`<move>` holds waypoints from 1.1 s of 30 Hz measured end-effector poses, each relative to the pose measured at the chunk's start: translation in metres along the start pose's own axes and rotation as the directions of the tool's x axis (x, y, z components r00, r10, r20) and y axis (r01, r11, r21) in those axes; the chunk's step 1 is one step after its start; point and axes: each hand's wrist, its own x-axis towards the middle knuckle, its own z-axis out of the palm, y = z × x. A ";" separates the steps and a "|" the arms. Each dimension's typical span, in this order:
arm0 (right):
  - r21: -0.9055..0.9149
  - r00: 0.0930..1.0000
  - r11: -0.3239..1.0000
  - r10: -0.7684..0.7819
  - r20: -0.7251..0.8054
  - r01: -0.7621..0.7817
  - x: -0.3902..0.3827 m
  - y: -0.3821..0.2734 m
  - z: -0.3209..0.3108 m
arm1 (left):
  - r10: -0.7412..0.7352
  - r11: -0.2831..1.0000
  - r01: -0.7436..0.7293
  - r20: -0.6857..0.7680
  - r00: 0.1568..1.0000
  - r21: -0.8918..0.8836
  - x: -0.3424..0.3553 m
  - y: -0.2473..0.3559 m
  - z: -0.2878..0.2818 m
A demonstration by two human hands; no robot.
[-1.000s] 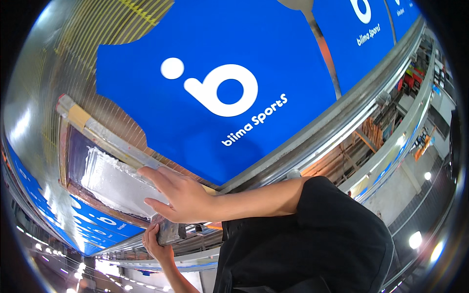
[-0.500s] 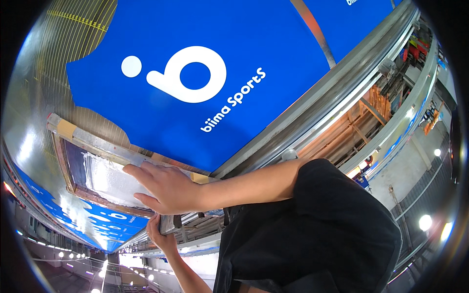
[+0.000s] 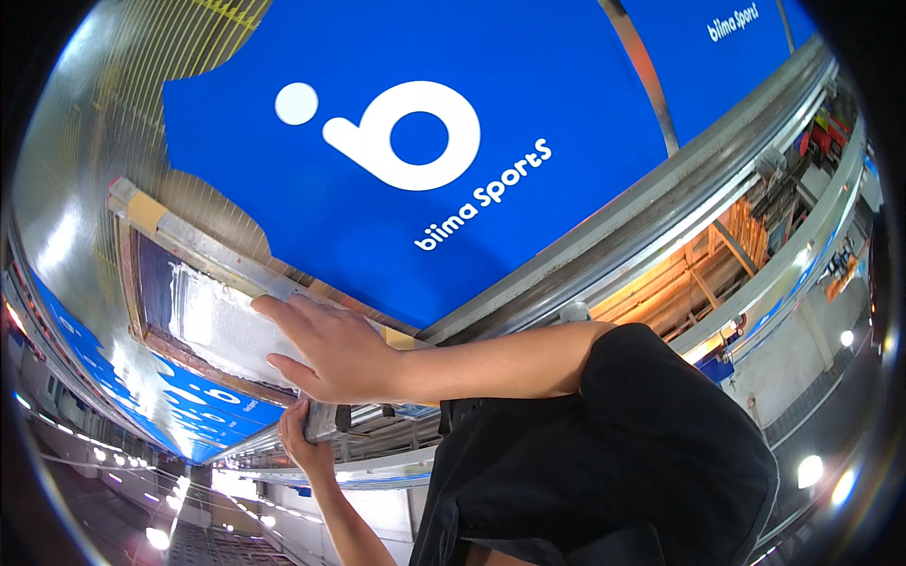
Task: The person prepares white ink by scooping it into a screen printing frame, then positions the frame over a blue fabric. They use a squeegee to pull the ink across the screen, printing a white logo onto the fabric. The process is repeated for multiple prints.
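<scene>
My right hand (image 3: pixel 344 354) lies palm down across the far rail of a screen-printing frame (image 3: pixel 203 226). Its index finger and thumb stretch left over the inside of the frame, while the other fingers bend over the rail. White ink (image 3: pixel 212 307) is smeared over the mesh. My left hand (image 3: pixel 307 441) is closed at the near end of the frame, by a greyish block (image 3: pixel 326 422); its fingertips are partly hidden. Just beyond the frame a blue fabric panel (image 3: pixel 377 222) with a white ring-shaped print lies flat.
A long metal rail (image 3: pixel 585 241) runs along the panel's right side. Glossy table surface (image 3: pixel 57 189) shows at the left, and more blue printed panels (image 3: pixel 175 391) lie in a row behind the frame. Wooden pieces (image 3: pixel 698 255) sit under the rail. Lamps (image 3: pixel 812 472) shine at the right.
My view has turned slightly, so the blue panel and the frame appear further right and higher. Both hands keep their places on the frame.
</scene>
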 end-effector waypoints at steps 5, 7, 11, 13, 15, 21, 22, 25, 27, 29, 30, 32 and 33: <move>-0.027 0.998 0.999 -0.041 -0.047 0.040 0.000 0.002 0.002 | -0.033 0.999 0.032 -0.026 0.999 -0.034 -0.003 -0.005 0.004; -0.020 0.998 0.999 -0.047 -0.036 0.046 0.001 -0.001 -0.001 | -0.035 0.999 0.035 -0.014 0.999 -0.007 -0.004 -0.007 0.000; 0.037 1.000 0.999 0.000 0.029 -0.001 0.004 -0.004 -0.005 | -0.030 1.000 0.030 -0.043 0.999 0.003 0.000 -0.003 -0.001; 0.053 1.000 0.998 -0.017 0.017 0.016 0.004 -0.002 -0.002 | -0.045 0.998 0.046 -0.040 0.998 0.032 0.002 0.001 -0.005; 0.053 1.000 0.999 -0.010 0.021 0.008 0.004 -0.002 -0.002 | -0.040 0.999 0.041 -0.064 0.997 0.028 -0.002 0.000 -0.001; 0.008 0.998 0.999 0.031 0.047 -0.031 0.004 -0.007 -0.004 | -0.049 0.998 0.052 -0.086 0.995 0.023 -0.010 -0.001 0.007; 0.004 0.997 0.999 0.049 0.056 -0.050 0.003 -0.008 -0.005 | -0.051 0.998 0.054 -0.090 0.995 0.025 -0.011 -0.001 0.008; -0.014 0.999 1.000 0.021 0.038 -0.020 0.003 -0.004 -0.003 | -0.055 0.998 0.059 -0.103 0.993 0.033 -0.014 -0.003 0.012; -0.015 1.000 1.000 -0.004 0.018 0.004 0.002 -0.003 -0.001 | -0.056 0.997 0.060 -0.112 0.992 0.039 -0.016 -0.006 0.015; 0.000 1.000 1.000 -0.008 0.000 0.008 0.003 -0.002 0.001 | -0.059 0.997 0.063 -0.118 0.991 0.036 -0.017 -0.008 0.016; -0.010 0.999 0.999 -0.051 -0.015 0.051 0.004 0.001 0.002 | -0.058 0.997 0.063 -0.122 0.991 0.035 -0.016 -0.008 0.017; -0.024 0.990 0.991 -0.135 -0.041 0.134 0.005 0.008 0.005 | -0.054 0.998 0.057 -0.133 0.990 0.017 -0.017 -0.010 0.019; -0.052 0.991 0.991 -0.126 -0.041 0.123 0.006 0.006 0.005 | -0.051 0.999 0.053 -0.140 0.989 0.010 -0.017 -0.011 0.018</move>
